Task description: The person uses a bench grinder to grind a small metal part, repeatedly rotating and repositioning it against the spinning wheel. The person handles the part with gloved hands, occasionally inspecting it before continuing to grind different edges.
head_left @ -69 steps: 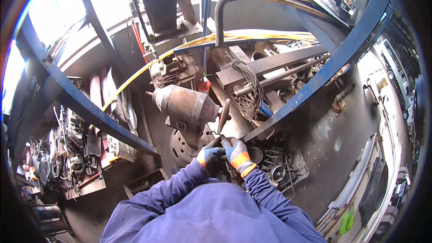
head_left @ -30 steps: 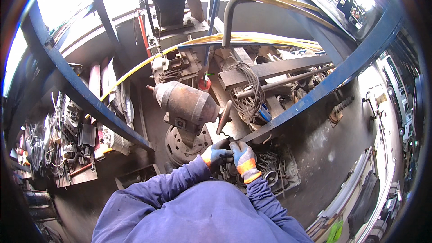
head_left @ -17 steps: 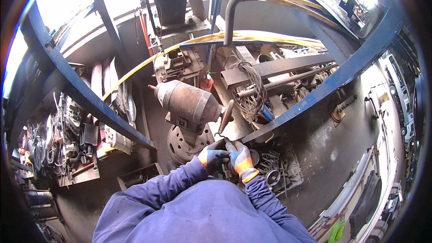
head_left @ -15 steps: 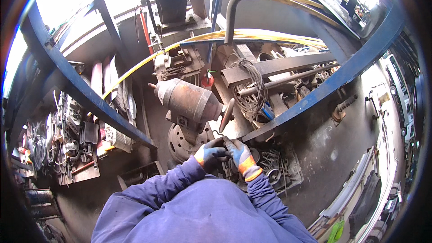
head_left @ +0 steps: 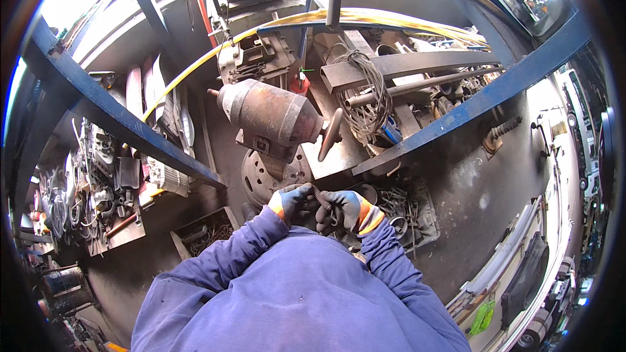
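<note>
Both my hands are gloved and close together in front of my chest. My right hand (head_left: 345, 210) curls its fingers around a short dark rod with a ridged surface (head_left: 321, 197), whose exact kind I cannot make out. On the other side my left hand (head_left: 293, 202) is closed, its fingertips near the rod; what lies in them is hidden. Just beyond the hands stands a rusty pedestal grinder (head_left: 270, 114) with a thin disc-shaped wheel (head_left: 330, 135) at its right end. Its round perforated base (head_left: 251, 179) rests on the floor.
Blue steel beams (head_left: 482, 114) slant across both sides. A wire coil (head_left: 365, 101) hangs over a metal channel (head_left: 417, 68). A box of scrap (head_left: 228, 216) sits left of my arms, and a tray of metal parts (head_left: 427, 225) right. Yellow hose (head_left: 189, 73) arches behind the grinder.
My hands have drawn back toward my chest, away from the grinder wheel. The thin curved piece seen above my fingers no longer shows; the ridged rod now shows between my hands.
</note>
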Motion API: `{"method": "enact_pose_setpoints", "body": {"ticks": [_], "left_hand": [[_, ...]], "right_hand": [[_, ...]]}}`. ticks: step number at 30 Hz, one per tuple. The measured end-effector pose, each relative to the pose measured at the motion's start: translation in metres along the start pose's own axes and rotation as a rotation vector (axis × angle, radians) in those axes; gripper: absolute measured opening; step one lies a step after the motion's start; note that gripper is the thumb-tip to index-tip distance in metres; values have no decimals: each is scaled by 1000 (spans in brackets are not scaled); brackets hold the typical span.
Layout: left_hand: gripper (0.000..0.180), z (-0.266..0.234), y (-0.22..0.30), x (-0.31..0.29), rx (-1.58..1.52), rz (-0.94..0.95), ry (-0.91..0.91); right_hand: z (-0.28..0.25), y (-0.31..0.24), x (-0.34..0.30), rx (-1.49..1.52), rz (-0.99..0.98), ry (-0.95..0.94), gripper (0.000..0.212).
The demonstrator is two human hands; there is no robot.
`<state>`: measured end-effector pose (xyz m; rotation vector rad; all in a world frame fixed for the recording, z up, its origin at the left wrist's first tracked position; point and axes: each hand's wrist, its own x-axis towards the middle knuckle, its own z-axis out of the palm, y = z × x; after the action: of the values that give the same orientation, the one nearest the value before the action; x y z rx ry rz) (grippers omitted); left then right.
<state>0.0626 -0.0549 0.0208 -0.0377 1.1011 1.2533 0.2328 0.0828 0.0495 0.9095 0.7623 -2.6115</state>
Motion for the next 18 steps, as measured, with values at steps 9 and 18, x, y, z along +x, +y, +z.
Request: {"method": "enact_pose_setpoints", "body": {"ticks": [9,18], "left_hand": [[38,1,1,2,79,216,-76],[25,32,0,24,-58,122,-38]], "right_hand": [[-11,4,0,-184,-179,29,39],[5,-12,0,194,-28,155,30]]}}
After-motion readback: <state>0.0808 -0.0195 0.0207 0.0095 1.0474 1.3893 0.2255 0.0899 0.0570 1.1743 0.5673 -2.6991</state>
